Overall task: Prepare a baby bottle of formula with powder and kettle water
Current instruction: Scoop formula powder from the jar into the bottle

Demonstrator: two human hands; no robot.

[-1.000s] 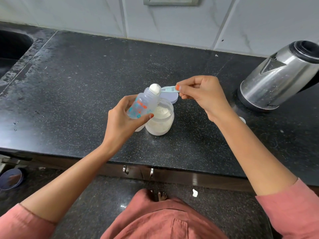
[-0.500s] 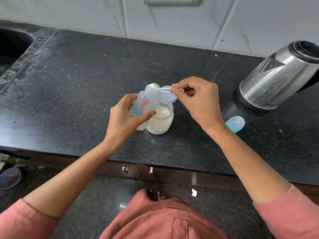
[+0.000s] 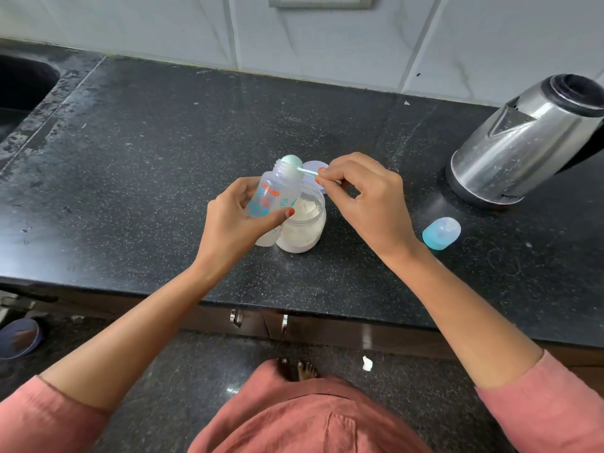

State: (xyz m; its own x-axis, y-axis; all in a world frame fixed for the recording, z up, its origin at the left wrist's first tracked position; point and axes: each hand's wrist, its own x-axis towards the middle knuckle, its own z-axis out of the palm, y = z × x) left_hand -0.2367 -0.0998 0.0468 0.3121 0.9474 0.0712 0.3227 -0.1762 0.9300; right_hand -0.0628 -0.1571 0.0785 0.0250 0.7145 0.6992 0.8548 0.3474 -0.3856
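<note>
My left hand (image 3: pixel 233 223) grips a clear baby bottle (image 3: pixel 274 197) with orange and teal print, tilted over an open jar of white formula powder (image 3: pixel 305 223). My right hand (image 3: pixel 366 197) pinches the handle of a small pale green scoop (image 3: pixel 292 162). The scoop's bowl is turned over on the bottle's open mouth. The jar's lid (image 3: pixel 315 166) lies just behind the jar, partly hidden by my right hand. A steel kettle (image 3: pixel 529 142) stands at the far right of the black counter (image 3: pixel 147 152).
A blue bottle cap (image 3: pixel 441 233) lies on the counter right of my right wrist. A sink (image 3: pixel 19 89) is sunk into the counter at the far left. The counter's front edge runs just below my forearms, with drawer handles (image 3: pixel 237 317) under it.
My right hand has rolled over, turning the scoop from heaped-side-up to face down on the bottle's mouth. The blue cap came into view as my arm shifted.
</note>
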